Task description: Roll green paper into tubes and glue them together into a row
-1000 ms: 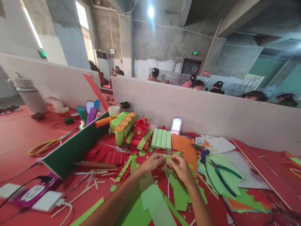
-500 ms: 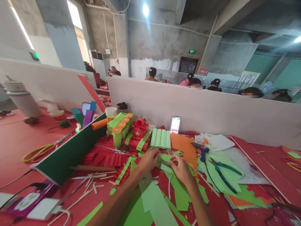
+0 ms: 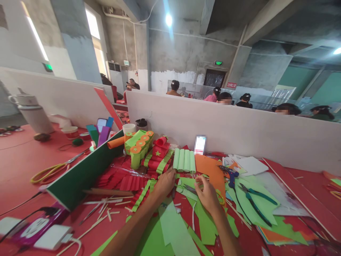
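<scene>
My left hand (image 3: pixel 166 183) is closed, its fingers bent together just in front of several pale green paper rolls (image 3: pixel 183 160). Whatever the fingertips pinch is too small to make out. To its right, my right hand (image 3: pixel 206 192) curls thumb and fingers together above scissors; what it holds, if anything, is hidden. The scissors' blades (image 3: pixel 190 190) point left from under that hand, and their yellow handles (image 3: pixel 220 197) show on its other side. Light green paper strips (image 3: pixel 176 227) and green offcuts (image 3: pixel 205 224) lie beneath my forearms.
A blue glue gun (image 3: pixel 232 177) and green-handled pliers (image 3: pixel 257 204) lie right. Left stand red pieces with green bands (image 3: pixel 157 160), a green-and-orange paper model (image 3: pixel 138 144) and a green divider (image 3: pixel 87 174). A white partition (image 3: pixel 229 128) borders the back; people sit beyond.
My hands have moved slightly apart, the left one drawing away from the scissors' tips. The view has shifted a little. The scissors stay under my right hand.
</scene>
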`<state>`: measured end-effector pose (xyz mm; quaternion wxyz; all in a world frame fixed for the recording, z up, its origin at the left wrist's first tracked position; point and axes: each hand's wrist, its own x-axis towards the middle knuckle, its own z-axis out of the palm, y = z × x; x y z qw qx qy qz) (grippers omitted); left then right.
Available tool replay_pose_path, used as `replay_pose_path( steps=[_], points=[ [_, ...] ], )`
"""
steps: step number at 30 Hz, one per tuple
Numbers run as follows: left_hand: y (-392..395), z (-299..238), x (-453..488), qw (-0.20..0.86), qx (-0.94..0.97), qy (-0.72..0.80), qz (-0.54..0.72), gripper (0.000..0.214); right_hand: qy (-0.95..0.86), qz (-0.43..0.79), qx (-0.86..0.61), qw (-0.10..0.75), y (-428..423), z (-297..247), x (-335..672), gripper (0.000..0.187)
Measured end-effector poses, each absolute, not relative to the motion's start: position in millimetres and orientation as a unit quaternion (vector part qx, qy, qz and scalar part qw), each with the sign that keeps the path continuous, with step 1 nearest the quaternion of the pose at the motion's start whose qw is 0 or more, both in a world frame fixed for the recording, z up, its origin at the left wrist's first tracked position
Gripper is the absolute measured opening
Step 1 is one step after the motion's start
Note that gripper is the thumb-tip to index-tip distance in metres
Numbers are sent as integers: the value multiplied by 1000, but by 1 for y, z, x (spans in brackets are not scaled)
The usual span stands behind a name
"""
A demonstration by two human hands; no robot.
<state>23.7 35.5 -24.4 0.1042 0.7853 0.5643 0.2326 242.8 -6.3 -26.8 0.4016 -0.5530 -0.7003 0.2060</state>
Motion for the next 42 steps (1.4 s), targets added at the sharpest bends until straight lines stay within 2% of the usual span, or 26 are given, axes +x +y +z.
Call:
replay_pose_path(
  steps=[4,12,18,24,31,37,42],
  points=[
    [35,-25,23,148,764,573,256,12,-673,256,-547,428,9,-32,247,38],
    [33,-21,22,206,758,528,324,9,-671,297,-561,384,64,-8,243,48],
    [31,-14,23,216,739,504,390,8,-665,263,-542,442,76,4,236,54],
    [29,-11,25,237,741,465,422,9,-651,243,-532,484,76,-2,229,48],
    [30,-12,24,274,691,455,490,15,-682,82,-494,533,67,9,229,31],
    [28,-4,26,380,598,412,573,21,-675,141,-501,523,36,33,248,34],
    [28,-5,33,414,587,381,583,22,-679,124,-519,504,20,28,263,27]
  ],
)
